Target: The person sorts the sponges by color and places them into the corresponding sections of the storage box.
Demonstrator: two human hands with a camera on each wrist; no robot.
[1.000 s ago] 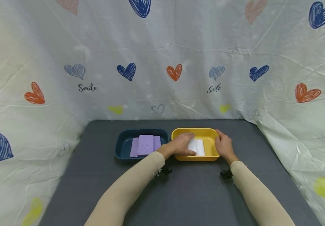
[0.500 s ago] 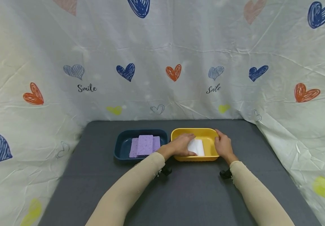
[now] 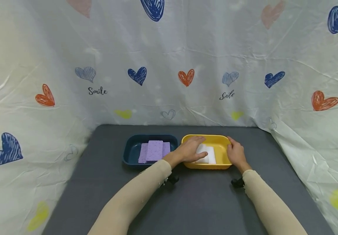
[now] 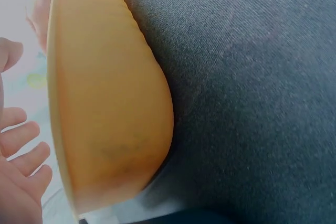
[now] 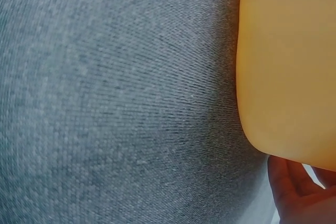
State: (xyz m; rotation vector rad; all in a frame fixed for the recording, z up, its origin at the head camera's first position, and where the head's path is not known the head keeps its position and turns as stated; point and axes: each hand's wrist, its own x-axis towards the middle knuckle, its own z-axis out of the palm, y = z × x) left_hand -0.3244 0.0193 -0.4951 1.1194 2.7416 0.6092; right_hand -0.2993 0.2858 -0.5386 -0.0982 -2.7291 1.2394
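Over the left part of a yellow tray (image 3: 223, 160) hovers my left hand (image 3: 190, 150), its thumb and fingers spread. Beneath and beside it, white sponge-like blocks (image 3: 211, 156) lie in the tray, partly hidden by the hand. In the left wrist view, the fingers of that left hand (image 4: 23, 145) look relaxed above the rim and hold nothing. My right hand (image 3: 237, 153) grips the tray's right rim, thumb along the top edge. The right wrist view shows part of this right hand (image 5: 304, 195) against the outer wall of the yellow tray (image 5: 294, 72).
Just left of the yellow tray stands a dark blue tray (image 3: 129, 153) with purple sponges (image 3: 155, 150), one lying on top of others. Both trays rest on a grey cloth-covered table (image 3: 204, 202). A white curtain (image 3: 163, 42) printed with hearts hangs behind and at the sides.
My left thumb has lifted and spread away from the white blocks, letting them go. My right hand stays on the rim. The head view has shifted slightly.
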